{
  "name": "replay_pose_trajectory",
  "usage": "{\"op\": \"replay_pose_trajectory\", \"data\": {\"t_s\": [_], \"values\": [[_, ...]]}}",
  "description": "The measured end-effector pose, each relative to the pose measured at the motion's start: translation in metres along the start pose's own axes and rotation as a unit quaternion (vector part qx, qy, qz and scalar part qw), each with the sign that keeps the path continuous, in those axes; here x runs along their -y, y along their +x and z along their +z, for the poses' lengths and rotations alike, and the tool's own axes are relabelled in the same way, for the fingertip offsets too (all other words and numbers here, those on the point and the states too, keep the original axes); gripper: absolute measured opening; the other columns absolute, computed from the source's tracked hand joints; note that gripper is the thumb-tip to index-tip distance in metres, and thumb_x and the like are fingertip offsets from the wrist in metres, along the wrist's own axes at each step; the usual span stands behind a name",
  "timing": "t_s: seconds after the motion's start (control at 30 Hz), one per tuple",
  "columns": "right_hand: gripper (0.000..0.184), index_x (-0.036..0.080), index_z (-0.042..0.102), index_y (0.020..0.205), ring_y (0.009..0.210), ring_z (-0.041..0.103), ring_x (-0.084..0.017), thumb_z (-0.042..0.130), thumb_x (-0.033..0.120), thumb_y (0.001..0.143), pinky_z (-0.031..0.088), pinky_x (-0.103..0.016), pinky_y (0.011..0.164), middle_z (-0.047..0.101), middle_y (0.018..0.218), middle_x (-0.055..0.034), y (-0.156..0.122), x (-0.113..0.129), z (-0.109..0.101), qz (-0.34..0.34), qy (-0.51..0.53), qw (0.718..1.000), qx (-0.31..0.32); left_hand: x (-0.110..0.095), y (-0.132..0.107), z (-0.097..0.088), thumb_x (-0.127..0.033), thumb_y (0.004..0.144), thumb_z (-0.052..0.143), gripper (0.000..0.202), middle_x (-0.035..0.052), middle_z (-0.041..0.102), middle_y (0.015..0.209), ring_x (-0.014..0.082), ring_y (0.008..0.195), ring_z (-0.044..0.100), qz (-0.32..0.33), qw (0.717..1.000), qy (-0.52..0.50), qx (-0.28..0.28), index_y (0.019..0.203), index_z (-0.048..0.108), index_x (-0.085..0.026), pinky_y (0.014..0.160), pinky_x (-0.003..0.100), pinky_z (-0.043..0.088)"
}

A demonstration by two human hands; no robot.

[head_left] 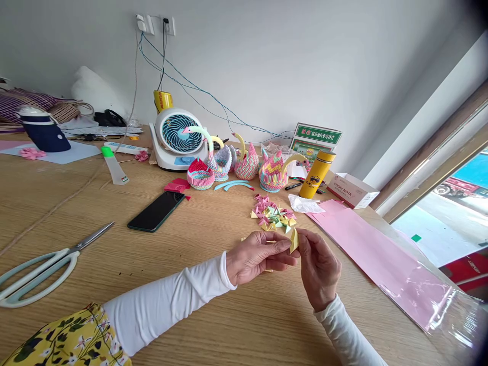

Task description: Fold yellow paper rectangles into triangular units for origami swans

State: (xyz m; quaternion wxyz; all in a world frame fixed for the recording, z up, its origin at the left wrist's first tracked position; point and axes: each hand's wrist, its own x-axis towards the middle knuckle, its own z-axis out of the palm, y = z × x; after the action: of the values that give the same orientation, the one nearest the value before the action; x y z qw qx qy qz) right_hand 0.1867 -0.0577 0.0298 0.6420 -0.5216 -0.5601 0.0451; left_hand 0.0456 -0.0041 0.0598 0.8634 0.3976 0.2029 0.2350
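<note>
The person's white sleeves (171,300) reach in over the near part of the surface (213,315). Ahead of them, the left hand (255,258) has its grip drawn in, thumb and fingers pinching a folded yellow paper piece (294,241). The right hand (321,268) pinches that same piece from its other side, its grip narrowed to the paper's thickness; the piece is held up above the surface, between both hands. Scissors (40,277) lie well left of the hands, blades angled toward the far edge. Along the right edge stretch pink sheets (366,254) in clear wrapping. Just beyond the hands is a loose pile of folded paper pieces (272,212), pink, yellow and green, with a dark phone (156,211) to its left. Farther off stand paper swans (247,163), a yellow flask (317,174) and, near the far right corner, a sticky-note box (351,191). A white fan (179,137) stands toward the far edge.
</note>
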Motion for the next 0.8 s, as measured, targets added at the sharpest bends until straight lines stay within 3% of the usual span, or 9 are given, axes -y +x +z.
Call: {"op": "replay_pose_trajectory", "data": {"t_s": [0.3, 0.8], "values": [[0.012, 0.022, 0.066, 0.094, 0.051, 0.054, -0.007, 0.057, 0.019, 0.087, 0.045, -0.019, 0.049, 0.06, 0.075, 0.0017, -0.002, 0.0031, 0.0001, -0.003, 0.046, 0.999, -0.018, -0.0012, -0.0016, 0.0026, -0.026, 0.072, 0.075, 0.022, 0.0056, 0.071, 0.082, 0.0072, 0.061, 0.066, 0.006, 1.0, 0.018, 0.003, 0.085, 0.065, -0.01, 0.053, 0.013, 0.052], [0.012, 0.021, 0.067, 0.093, 0.056, 0.054, -0.009, 0.058, 0.018, 0.086, 0.045, -0.021, 0.054, 0.061, 0.07, 0.0021, -0.0029, 0.0025, -0.0012, -0.037, 0.006, 0.999, -0.025, -0.0058, -0.0045, 0.0083, -0.03, 0.066, 0.078, 0.03, 0.0058, 0.07, 0.082, 0.0103, 0.062, 0.067, 0.001, 0.999, 0.053, -0.009, 0.084, 0.064, -0.01, 0.057, 0.019, 0.052]]}}
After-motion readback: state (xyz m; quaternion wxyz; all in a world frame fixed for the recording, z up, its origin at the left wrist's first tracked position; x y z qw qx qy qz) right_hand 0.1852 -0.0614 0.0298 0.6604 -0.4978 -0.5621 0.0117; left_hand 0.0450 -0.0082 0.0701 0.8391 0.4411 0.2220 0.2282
